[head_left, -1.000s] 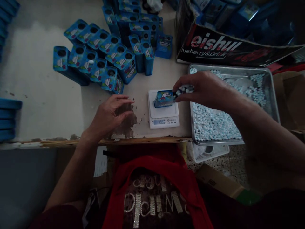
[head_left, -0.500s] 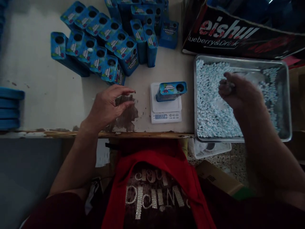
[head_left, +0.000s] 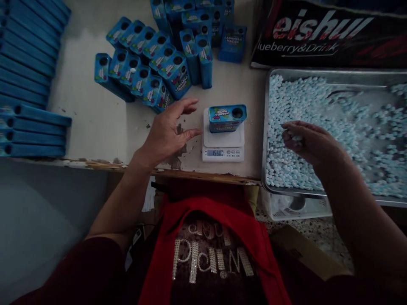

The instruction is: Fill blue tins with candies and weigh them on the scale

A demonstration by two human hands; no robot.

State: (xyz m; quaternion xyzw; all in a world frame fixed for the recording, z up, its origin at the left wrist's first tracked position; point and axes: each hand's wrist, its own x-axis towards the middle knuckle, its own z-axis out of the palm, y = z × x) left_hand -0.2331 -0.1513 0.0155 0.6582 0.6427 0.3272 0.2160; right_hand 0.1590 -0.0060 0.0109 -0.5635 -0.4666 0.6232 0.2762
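A blue candy box (head_left: 227, 119) with a round hole in its top stands on a small white kitchen scale (head_left: 223, 140), whose display seems to read about 155. My left hand (head_left: 170, 132) is just left of the scale, thumb and fingers apart, with nothing in it. Over the metal tray (head_left: 266, 140) my right hand (head_left: 308, 142) has its fingers curled around a few pale candies. Small white and light-blue candies (head_left: 286, 169) cover much of the tray's bottom.
Blue boxes (head_left: 152, 63) stand in rows behind my left hand. More blue boxes (head_left: 28, 76) are stacked at the far left. A black printed carton (head_left: 311, 38) sits behind the tray. The table's worn wooden edge (head_left: 190, 173) runs before me.
My left hand has come closer to the scale. My right hand, still closed on candies, has moved left toward the tray's near-left side. The view has shifted, showing more boxes at left.
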